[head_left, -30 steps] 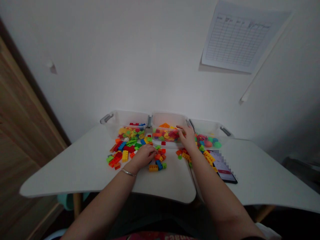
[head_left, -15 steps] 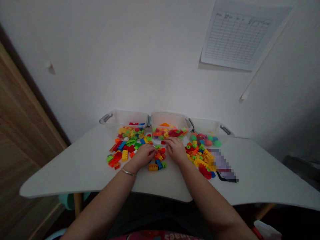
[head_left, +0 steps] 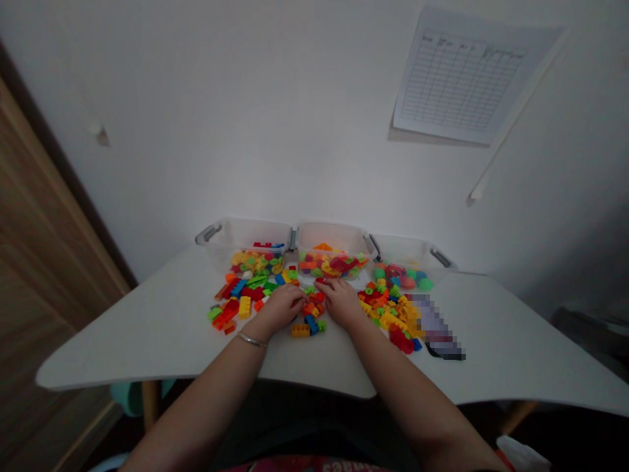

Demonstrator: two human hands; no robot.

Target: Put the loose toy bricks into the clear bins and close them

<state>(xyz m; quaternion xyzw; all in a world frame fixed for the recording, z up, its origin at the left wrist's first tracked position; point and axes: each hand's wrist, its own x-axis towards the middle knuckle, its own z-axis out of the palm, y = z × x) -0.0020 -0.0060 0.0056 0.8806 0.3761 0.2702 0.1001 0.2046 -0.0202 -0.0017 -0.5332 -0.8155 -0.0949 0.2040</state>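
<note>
1. Checking the left side: the clear plastic bin (head_left: 246, 235) at far left holds mixed yellow, green and red bricks. In front of it, a loose heap of bricks (head_left: 234, 300) lies on the white table (head_left: 147, 347), with one yellow brick (head_left: 244, 307) at its edge.
2. Left hand (head_left: 282, 308): fingers are curled and lowered onto the pieces, with a metal bracelet (head_left: 250, 339) on the wrist. Any grip on a brick cannot be confirmed.
3. Centre: the middle bin (head_left: 331, 234) holds red, orange and green bricks. Between the hands sits a central cluster of bricks (head_left: 313, 305), with an orange brick (head_left: 300, 330) just in front.
4. Right hand (head_left: 340, 303): partly closed, fingertips at the central cluster. Any grip cannot be confirmed.
5. Right side: the third bin (head_left: 398, 248) holds rounded green, pink and red pieces. A second loose heap (head_left: 388, 314) lies just beside a pixelated phone (head_left: 435, 326).
6. Status: all 3 bins hold pieces, and 3 loose groups remain on the table. Individual bricks are too numerous to count reliably.
</note>
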